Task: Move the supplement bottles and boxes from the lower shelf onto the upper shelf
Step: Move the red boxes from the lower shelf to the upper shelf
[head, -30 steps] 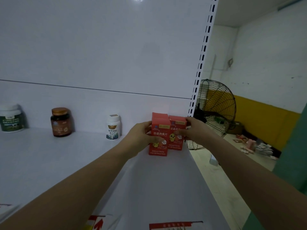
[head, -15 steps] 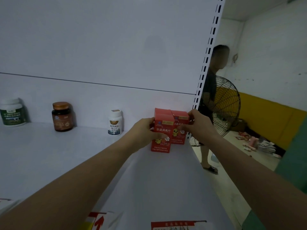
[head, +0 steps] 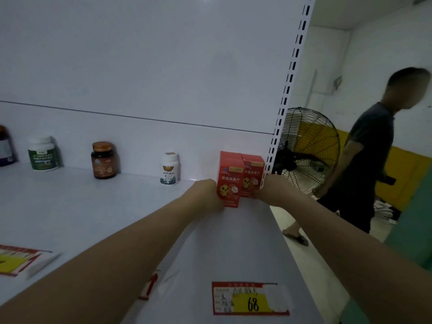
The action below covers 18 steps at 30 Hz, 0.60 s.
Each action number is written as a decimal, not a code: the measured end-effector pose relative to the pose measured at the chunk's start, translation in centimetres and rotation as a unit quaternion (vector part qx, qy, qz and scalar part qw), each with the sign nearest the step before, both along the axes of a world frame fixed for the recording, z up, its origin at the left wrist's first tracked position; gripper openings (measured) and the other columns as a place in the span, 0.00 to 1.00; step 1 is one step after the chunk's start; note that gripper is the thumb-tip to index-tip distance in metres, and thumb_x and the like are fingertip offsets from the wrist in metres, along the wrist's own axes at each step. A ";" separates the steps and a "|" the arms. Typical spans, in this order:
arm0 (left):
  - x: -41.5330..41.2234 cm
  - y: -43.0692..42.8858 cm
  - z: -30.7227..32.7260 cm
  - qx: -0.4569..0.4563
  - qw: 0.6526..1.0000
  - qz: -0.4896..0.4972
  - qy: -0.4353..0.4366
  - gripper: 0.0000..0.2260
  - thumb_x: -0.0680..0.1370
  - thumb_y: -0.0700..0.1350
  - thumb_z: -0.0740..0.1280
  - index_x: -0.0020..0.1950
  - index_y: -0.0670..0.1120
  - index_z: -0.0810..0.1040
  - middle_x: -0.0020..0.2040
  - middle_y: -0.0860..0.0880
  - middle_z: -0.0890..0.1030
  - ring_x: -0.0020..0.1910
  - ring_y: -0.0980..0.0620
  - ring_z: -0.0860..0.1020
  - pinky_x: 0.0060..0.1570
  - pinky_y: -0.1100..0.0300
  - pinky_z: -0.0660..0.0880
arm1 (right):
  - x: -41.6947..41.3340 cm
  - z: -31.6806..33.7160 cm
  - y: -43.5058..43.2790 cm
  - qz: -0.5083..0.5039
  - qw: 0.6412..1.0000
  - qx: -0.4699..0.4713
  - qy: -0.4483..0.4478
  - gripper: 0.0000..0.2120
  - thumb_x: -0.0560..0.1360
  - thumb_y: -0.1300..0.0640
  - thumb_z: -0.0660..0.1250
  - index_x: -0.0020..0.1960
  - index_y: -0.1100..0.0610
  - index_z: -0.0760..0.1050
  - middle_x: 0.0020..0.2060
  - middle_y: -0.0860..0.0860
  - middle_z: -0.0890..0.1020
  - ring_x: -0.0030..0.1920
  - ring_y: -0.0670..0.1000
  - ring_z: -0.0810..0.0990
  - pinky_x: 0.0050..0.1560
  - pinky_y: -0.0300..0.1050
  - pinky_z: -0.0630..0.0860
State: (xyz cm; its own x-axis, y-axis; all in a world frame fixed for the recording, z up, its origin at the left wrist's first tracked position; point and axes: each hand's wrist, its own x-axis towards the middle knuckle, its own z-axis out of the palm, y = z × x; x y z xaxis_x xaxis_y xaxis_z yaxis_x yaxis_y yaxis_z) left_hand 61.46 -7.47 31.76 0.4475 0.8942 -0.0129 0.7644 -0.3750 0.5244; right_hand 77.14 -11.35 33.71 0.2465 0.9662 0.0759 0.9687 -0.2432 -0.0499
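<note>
Two red supplement boxes stand side by side at the back right of the white upper shelf [head: 93, 218]. The left red box [head: 230, 181] stands slightly in front of the right red box [head: 253, 174]. My left hand [head: 207, 192] holds the left box by its left side. On the other side, my right hand [head: 272, 188] holds the right box by its right side. The fingers of both hands are hidden beside and behind the boxes. Further left along the back panel stand a white bottle [head: 170, 169], a brown bottle [head: 103, 160] and a white-green bottle [head: 43, 153].
A dark bottle [head: 4, 148] shows at the left edge. The slotted shelf upright [head: 289, 78] rises just right of the boxes. Beyond it are a black floor fan [head: 308, 150] and a walking person [head: 369, 160]. Price tags [head: 250, 298] lie along the shelf's front.
The two boxes went back and down onto the shelf. My fingers slid off their fronts to the sides. A person walked from behind the fan to the right.
</note>
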 end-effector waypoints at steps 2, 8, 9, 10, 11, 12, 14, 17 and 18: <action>-1.2 -1.0 0.6 0.015 0.997 -0.010 0.074 0.19 0.75 0.46 0.68 0.63 0.39 0.73 0.61 0.42 0.77 0.59 0.45 0.76 0.46 0.61 0.70 | -1.2 0.7 -2.1 0.002 0.999 -0.034 -0.028 0.18 0.80 0.51 0.58 0.65 0.59 0.72 0.62 0.56 0.77 0.63 0.55 0.75 0.60 0.44 0.71; -6.8 -4.8 2.3 0.082 0.989 -0.034 0.121 0.24 0.76 0.51 0.67 0.67 0.39 0.71 0.64 0.42 0.75 0.62 0.44 0.74 0.57 0.55 0.73 | -5.6 2.1 -8.1 -0.018 0.999 -0.008 0.036 0.21 0.75 0.49 0.66 0.66 0.56 0.71 0.61 0.54 0.77 0.60 0.54 0.75 0.52 0.41 0.70; -8.0 -5.6 2.5 0.089 0.988 -0.040 0.118 0.24 0.76 0.51 0.67 0.67 0.38 0.70 0.64 0.41 0.75 0.62 0.44 0.74 0.57 0.55 0.73 | -6.7 2.4 -9.1 -0.020 0.999 -0.001 0.036 0.21 0.75 0.49 0.66 0.66 0.56 0.71 0.62 0.54 0.77 0.61 0.54 0.75 0.54 0.42 0.70; -9.4 -6.5 2.7 0.094 0.988 -0.048 0.111 0.25 0.76 0.51 0.67 0.68 0.38 0.70 0.65 0.41 0.74 0.62 0.44 0.74 0.58 0.55 0.73 | -7.9 2.5 -10.2 -0.022 0.999 0.008 0.043 0.21 0.75 0.50 0.67 0.66 0.56 0.71 0.62 0.54 0.76 0.61 0.54 0.75 0.56 0.43 0.70; -10.8 -7.5 2.8 0.098 0.988 -0.054 0.104 0.25 0.76 0.51 0.67 0.68 0.38 0.69 0.65 0.41 0.74 0.62 0.43 0.74 0.58 0.55 0.72 | -9.2 2.6 -11.3 -0.023 0.998 0.017 0.050 0.21 0.75 0.50 0.67 0.66 0.56 0.71 0.63 0.54 0.76 0.62 0.54 0.74 0.57 0.44 0.70; -12.3 -8.6 2.9 0.104 0.988 -0.059 0.096 0.25 0.76 0.51 0.67 0.69 0.38 0.68 0.66 0.40 0.73 0.62 0.43 0.74 0.59 0.54 0.72 | -10.7 2.5 -12.5 -0.025 0.998 0.027 0.051 0.22 0.75 0.51 0.67 0.67 0.56 0.70 0.63 0.54 0.76 0.62 0.54 0.74 0.58 0.44 0.70; -15.3 -10.6 2.8 0.120 0.988 -0.068 0.074 0.25 0.76 0.51 0.67 0.68 0.39 0.68 0.66 0.40 0.73 0.61 0.43 0.74 0.59 0.54 0.72 | -13.6 2.3 -14.7 -0.033 0.997 0.048 0.043 0.25 0.75 0.50 0.68 0.69 0.57 0.69 0.65 0.54 0.75 0.64 0.55 0.73 0.61 0.46 0.70; -19.6 -13.7 2.2 0.158 0.983 -0.084 0.032 0.23 0.76 0.50 0.67 0.67 0.39 0.70 0.65 0.40 0.74 0.61 0.43 0.73 0.58 0.55 0.71 | -18.3 1.5 -18.1 -0.039 0.994 0.091 0.045 0.23 0.75 0.52 0.68 0.67 0.59 0.71 0.63 0.56 0.76 0.63 0.55 0.74 0.61 0.47 0.71; -20.9 -14.8 1.9 0.171 0.981 -0.093 0.020 0.23 0.76 0.50 0.67 0.66 0.39 0.70 0.64 0.41 0.74 0.62 0.43 0.73 0.58 0.56 0.71 | -19.8 1.1 -19.2 -0.041 0.992 0.107 0.048 0.21 0.75 0.53 0.68 0.65 0.59 0.72 0.61 0.56 0.77 0.60 0.55 0.75 0.59 0.47 0.72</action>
State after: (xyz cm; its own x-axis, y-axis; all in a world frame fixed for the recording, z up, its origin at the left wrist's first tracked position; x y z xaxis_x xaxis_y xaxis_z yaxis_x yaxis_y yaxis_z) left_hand 40.54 -22.26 33.67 0.6089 0.7517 0.2533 0.6832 -0.6593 0.3140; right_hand 57.34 -30.59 34.83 0.3394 0.9067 0.2503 0.9345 -0.2944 -0.2002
